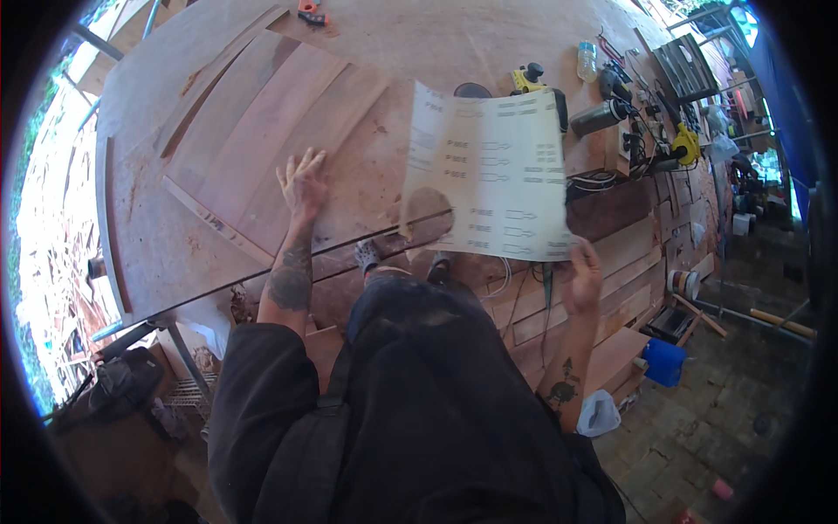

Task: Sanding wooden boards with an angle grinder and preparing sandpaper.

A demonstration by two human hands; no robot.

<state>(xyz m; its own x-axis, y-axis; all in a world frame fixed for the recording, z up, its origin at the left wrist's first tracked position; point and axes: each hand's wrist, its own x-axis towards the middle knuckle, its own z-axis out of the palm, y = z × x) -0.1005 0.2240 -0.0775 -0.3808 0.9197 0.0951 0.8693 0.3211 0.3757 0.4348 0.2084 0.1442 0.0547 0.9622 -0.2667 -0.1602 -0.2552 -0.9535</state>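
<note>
A large cream sheet of sandpaper [493, 175], its printed back facing me, hangs slightly curled over the table's near edge. My right hand [582, 275] pinches it by the lower right corner. A rounded piece is cut out of the sheet at its lower left. My left hand [304, 182] is spread on the dusty wooden table [367, 188], fingers apart and holding nothing. Just beyond it lie several flat wooden boards [279, 113] side by side, with a narrow strip [214, 218] across their near end.
At the right of the table stand a yellow power tool [528, 79], a clear bottle [587, 63], a metal cylinder [601, 117] and tangled cables [594, 183]. An orange-handled tool [312, 13] lies far off. Planks [624, 262] are stacked below right, near a blue container [663, 362].
</note>
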